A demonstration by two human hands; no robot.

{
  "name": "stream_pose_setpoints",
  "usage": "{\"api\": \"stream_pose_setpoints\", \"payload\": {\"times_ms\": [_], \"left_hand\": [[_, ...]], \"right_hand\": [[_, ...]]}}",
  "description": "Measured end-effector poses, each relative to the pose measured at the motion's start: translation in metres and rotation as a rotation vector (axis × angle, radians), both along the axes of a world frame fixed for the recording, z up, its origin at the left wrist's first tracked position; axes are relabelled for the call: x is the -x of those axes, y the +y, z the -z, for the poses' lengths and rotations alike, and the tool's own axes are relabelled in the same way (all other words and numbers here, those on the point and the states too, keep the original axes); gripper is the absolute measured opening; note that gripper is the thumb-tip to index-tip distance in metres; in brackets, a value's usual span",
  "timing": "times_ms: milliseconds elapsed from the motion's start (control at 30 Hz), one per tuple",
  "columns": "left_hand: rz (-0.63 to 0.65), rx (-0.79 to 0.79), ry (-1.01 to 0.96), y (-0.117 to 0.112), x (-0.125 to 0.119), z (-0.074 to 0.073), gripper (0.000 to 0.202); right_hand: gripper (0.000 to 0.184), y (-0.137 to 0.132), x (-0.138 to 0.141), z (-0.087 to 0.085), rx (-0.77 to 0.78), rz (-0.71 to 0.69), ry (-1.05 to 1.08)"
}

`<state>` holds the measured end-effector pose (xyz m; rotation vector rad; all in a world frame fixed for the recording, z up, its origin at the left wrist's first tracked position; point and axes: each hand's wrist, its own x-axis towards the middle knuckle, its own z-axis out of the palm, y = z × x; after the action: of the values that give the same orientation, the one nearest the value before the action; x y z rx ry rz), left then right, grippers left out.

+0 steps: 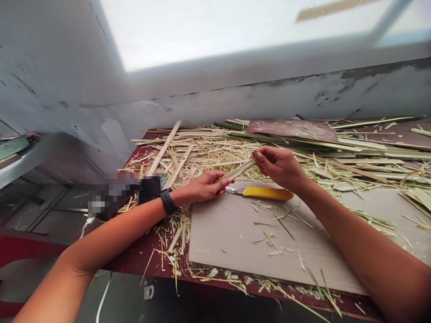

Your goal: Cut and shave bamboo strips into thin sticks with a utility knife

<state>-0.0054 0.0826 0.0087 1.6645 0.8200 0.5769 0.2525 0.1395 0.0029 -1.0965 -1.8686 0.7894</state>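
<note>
Here, both hands [206, 185] [280, 167], pinched closed, hold a pale strip [239, 170] slanting between them.

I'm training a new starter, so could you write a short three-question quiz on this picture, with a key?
1. True or false: the left hand and the right hand both hold the pale, thin, wood-like strip.
2. Where is the yellow-handled knife with a metal front end?
A) On the floor
B) In the right hand
C) On the flat beige board
3. Fill in: the black-banded wristwatch is on the ____ wrist.

Key: 1. True; 2. C; 3. left.
</note>
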Motion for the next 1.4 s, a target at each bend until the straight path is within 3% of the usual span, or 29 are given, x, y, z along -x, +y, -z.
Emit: {"api": "stream_pose_setpoints", "payload": {"times_ms": [267, 500, 633, 800, 1067, 1200, 1400], "left_hand": [[0.053, -0.139, 0.025, -0.003, 0.000, -0.001, 0.036], [0.060, -0.196, 0.041, -0.004, -0.002, 0.000, 0.035], [0.066, -0.162, 0.044, -0.004, -0.002, 0.002, 0.032], [0.071, -0.012, 0.065, -0.004, -0.002, 0.002, 0.029], [0.079, 0.196, 0.025, 0.002, -0.002, -0.002, 0.048], [0.102, 0.185, 0.034, 0.003, -0.001, -0.001, 0.051], [0.127, 0.043, 0.038, 0.003, 0.001, -0.001, 0.029]], "right_hand": [[0.076, -0.018, 0.017, -0.020, -0.168, 0.011, -0.186], [0.078, -0.018, 0.019, -0.017, -0.163, -0.014, -0.273], [0.078, -0.017, 0.019, -0.014, -0.165, -0.015, -0.290], [0.076, -0.016, 0.019, -0.012, -0.176, -0.019, -0.273], [0.077, -0.018, 0.019, -0.013, -0.168, -0.039, -0.273], [0.078, -0.018, 0.020, -0.014, -0.148, -0.032, -0.272], [0.079, -0.019, 0.021, -0.012, -0.092, -0.032, -0.198]]}}
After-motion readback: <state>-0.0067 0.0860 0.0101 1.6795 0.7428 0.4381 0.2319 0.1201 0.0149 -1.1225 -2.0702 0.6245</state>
